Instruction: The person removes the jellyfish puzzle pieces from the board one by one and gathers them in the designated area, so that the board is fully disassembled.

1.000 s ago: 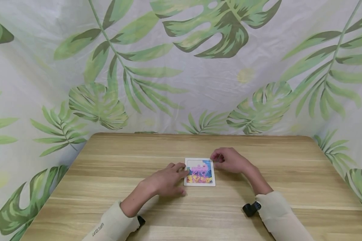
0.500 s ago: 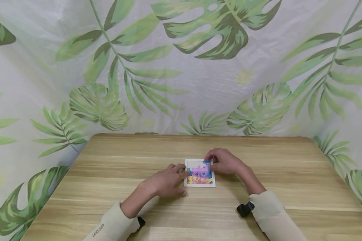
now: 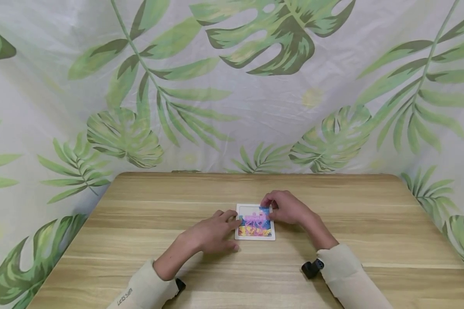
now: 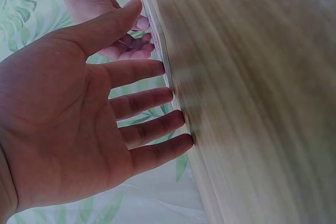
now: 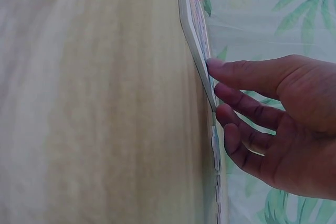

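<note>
A square picture puzzle with a white border lies flat on the wooden table. It shows a pink figure over blue and yellow, and its upper left part is pale. My left hand rests at its left side, fingers spread; in the left wrist view the fingers reach the table and board edge nearly straight. My right hand is at the upper right corner, its thumb and index fingertip touching the picture. The right wrist view shows the thumb on the puzzle face and the other fingers loosely bent by the corner.
The wooden table reaches back to a leaf-print cloth that hangs behind and at both sides. A black wrist camera sits under the right sleeve, and another by the left sleeve.
My right hand has moved left from beside the puzzle onto its upper right corner, then stayed nearly still. My left hand and the puzzle keep their places.
</note>
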A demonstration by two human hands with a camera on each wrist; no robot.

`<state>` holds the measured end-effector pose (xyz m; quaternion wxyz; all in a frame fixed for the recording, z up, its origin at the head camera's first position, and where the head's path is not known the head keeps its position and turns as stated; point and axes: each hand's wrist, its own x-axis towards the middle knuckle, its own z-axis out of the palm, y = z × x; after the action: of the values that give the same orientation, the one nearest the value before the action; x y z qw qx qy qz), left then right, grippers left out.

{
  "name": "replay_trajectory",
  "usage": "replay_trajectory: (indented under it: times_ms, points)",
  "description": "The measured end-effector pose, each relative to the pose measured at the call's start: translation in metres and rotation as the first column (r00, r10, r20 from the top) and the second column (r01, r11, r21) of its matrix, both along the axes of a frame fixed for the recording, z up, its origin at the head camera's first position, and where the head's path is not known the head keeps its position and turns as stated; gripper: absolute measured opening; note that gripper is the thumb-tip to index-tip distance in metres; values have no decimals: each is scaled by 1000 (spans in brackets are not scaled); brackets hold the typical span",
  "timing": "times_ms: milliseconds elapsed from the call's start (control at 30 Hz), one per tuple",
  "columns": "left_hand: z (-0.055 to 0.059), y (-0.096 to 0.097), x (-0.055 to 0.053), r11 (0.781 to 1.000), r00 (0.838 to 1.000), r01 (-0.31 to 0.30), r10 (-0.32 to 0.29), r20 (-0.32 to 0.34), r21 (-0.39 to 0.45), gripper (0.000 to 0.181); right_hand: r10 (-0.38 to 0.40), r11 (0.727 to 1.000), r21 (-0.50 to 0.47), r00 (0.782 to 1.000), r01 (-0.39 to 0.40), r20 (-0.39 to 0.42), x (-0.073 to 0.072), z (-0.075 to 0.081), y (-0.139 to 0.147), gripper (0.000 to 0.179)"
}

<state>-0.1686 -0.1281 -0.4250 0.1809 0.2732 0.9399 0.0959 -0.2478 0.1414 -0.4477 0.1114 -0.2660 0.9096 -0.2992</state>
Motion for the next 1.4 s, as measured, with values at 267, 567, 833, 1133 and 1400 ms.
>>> replay_trajectory:
  times_ms: [267, 567, 833, 1133, 1400]
  points:
    - [-1, -1, 1, 1000, 1000, -3, 3, 4, 7, 71, -33, 999, 16, 999, 33, -22, 3, 1, -4, 23]
    - [0, -2, 1, 1000, 1000, -5, 5, 8, 12, 73, -55, 998, 15, 998, 55, -8, 3, 2, -7, 23]
    - [0, -3, 0, 1000, 1000, -5, 5, 3, 10, 72, -18, 1000, -8, 999, 18, 46, -7, 2, -6, 29]
    - [-1, -2, -1, 1000, 1000, -3, 3, 5, 12, 71, 6, 1000, 28, 999, -7, 40, -8, 5, -10, 31]
    - [-1, -2, -1, 1000, 1000, 5, -5, -4, 1, 71, -41, 997, 70, 999, 40, 12, -5, 4, -9, 35]
